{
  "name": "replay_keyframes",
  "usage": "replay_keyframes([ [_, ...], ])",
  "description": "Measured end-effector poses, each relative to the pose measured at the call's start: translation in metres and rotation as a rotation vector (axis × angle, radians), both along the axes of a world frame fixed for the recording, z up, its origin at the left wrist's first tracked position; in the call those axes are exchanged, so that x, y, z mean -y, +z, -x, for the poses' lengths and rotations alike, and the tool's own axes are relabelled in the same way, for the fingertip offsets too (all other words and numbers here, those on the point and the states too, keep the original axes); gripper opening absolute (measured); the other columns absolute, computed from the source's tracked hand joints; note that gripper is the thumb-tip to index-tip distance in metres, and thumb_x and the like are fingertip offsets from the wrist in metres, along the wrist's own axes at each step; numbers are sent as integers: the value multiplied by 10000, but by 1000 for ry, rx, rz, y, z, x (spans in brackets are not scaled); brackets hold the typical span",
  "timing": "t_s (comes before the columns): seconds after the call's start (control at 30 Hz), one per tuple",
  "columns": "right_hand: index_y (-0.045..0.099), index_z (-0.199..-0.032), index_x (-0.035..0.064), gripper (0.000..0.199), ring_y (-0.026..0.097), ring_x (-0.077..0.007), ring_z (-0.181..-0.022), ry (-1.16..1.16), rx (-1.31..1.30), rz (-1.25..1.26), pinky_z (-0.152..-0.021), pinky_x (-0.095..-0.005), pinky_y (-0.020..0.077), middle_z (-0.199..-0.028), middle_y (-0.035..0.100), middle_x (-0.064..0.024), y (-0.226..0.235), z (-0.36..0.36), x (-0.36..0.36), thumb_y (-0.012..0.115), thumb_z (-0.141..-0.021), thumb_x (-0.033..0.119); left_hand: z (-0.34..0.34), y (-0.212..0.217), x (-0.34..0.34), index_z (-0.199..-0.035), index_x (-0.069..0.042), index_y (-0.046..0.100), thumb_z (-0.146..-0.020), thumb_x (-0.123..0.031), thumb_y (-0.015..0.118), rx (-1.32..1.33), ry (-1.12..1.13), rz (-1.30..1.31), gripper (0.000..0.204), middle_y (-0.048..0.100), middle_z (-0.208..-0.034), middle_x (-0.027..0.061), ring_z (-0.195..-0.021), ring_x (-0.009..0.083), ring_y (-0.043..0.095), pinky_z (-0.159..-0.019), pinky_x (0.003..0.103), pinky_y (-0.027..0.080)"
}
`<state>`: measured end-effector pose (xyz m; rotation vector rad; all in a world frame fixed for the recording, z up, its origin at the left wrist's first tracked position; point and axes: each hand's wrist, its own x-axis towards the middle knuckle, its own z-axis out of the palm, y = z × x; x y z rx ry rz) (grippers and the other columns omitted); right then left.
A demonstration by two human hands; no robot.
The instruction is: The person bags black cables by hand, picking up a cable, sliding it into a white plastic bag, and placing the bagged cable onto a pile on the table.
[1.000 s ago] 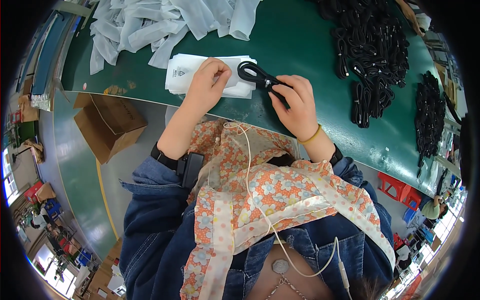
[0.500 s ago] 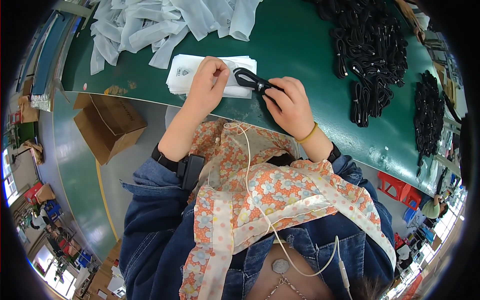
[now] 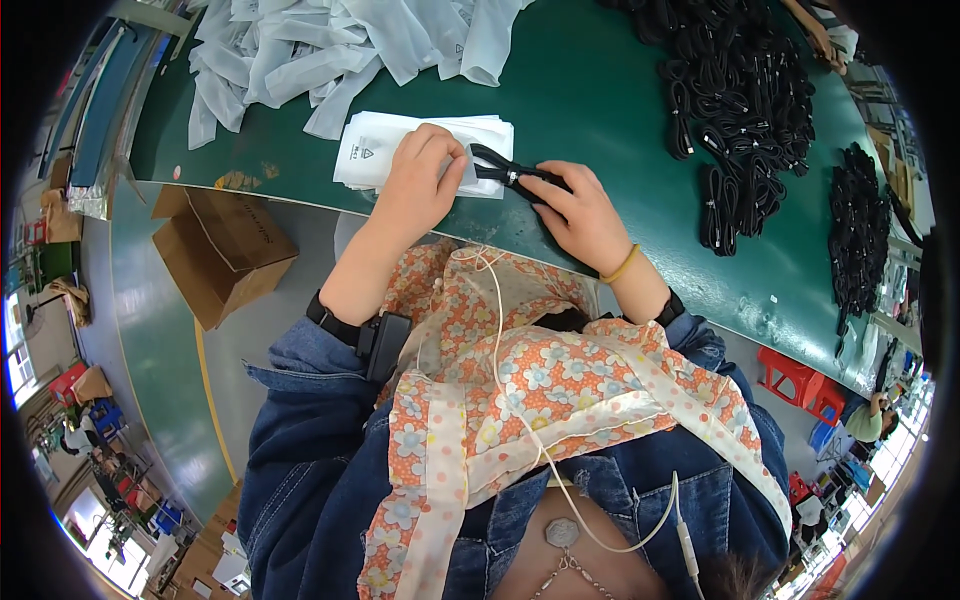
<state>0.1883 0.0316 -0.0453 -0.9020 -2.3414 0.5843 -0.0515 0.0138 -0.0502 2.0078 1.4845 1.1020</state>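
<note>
A stack of flat white plastic bags [image 3: 370, 150] lies on the green table in front of me. My left hand [image 3: 425, 178] rests over the stack's middle, thumb and fingers pinched together at the raised edge of the top bag. My right hand [image 3: 580, 212] grips a coiled black cable [image 3: 515, 175], bundled at its middle. The cable's looped left end meets that bag edge beside my left fingertips. Whether the loop sits inside the bag or just against it, I cannot tell.
Filled whitish bags [image 3: 310, 60] are heaped at the far left of the green table [image 3: 570, 90]. Many coiled black cables [image 3: 740, 110] lie at the right, with another row [image 3: 858, 230] beyond. An open cardboard box [image 3: 225, 255] stands below the table's left edge.
My right hand has brought the cable's looped end against the bag edge. My left fingers have shifted slightly right and closed further, lifting that edge.
</note>
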Motion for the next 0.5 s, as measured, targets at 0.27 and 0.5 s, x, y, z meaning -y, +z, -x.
replay_keyframes([
  [0.27, 621, -1062, 52, 354, 568, -324, -1030, 63, -109, -104, -859, -384, 475, -1148, 576, -140, 19, 4, -4, 708, -725, -15, -17, 23, 4, -877, -34, 541, -797, -39, 618, -150, -40, -151, 112, 526, -963, 119, -912, 326, 510, -837, 405, 401],
  [0.5, 607, -997, 17, 309, 603, -307, -966, -23, -482, 29, -797, -367, 498, -1101, 590, -168, 51, 17, -2, 717, -718, -56, -42, 64, 6, -921, -33, 518, -871, -56, 581, 350, -239, 48, 83, 483, -1009, 91, -913, 222, 498, -837, 318, 392],
])
